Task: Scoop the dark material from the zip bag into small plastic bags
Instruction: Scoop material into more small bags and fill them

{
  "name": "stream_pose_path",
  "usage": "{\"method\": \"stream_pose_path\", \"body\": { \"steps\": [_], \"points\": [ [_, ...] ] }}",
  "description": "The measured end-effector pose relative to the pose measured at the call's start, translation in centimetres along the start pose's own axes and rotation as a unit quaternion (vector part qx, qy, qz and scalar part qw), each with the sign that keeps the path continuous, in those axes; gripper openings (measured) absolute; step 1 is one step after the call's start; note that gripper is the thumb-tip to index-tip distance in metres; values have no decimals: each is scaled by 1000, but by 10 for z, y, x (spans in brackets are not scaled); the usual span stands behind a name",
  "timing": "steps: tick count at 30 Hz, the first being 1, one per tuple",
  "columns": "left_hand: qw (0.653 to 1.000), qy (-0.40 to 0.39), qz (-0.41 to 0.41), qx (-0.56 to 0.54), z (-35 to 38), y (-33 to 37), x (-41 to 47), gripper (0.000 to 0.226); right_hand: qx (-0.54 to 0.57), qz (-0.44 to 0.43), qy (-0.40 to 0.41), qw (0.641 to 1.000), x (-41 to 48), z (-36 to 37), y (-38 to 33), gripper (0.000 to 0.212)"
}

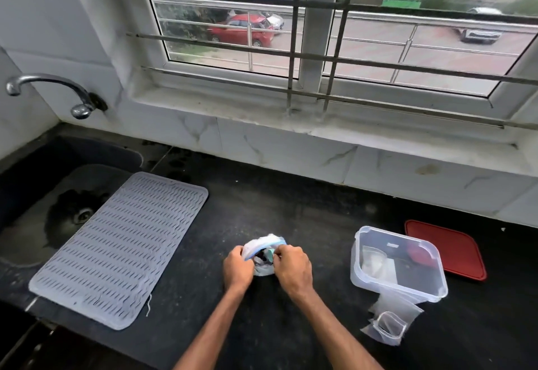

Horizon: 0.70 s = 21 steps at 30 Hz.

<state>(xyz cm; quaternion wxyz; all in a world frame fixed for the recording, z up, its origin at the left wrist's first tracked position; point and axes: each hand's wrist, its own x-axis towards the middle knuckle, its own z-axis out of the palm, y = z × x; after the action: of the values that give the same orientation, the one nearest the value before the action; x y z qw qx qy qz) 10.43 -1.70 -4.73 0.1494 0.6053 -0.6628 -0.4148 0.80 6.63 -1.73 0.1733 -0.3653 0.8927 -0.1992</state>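
My left hand [237, 267] and right hand [292, 271] pinch the zip bag [263, 245] open, lower centre; next, I judge, scooping into small bags [391, 321]

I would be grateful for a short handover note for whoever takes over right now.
Left hand grips one rim of the clear zip bag with a blue seal strip, on the black counter.
Right hand pinches the opposite rim, by a small teal scoop in its mouth.
Small clear plastic bags lie before the clear plastic tub; a flat red lid lies beside.
Done: bag open; filled bags unclear.
Left: scoop and fill.
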Motion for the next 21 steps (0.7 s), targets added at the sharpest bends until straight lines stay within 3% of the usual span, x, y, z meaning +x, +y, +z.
{"method": "stream_pose_path", "body": {
  "steps": [16, 21],
  "points": [
    [996, -58, 19, -63, -3, -2, 14, 15, 218, 175, -37, 959, 8, 7, 1, 23],
    [986, -107, 7, -126, -1, -9, 18, 9, 230, 175, -40, 956, 13, 24, 10, 26]
  ]
}}
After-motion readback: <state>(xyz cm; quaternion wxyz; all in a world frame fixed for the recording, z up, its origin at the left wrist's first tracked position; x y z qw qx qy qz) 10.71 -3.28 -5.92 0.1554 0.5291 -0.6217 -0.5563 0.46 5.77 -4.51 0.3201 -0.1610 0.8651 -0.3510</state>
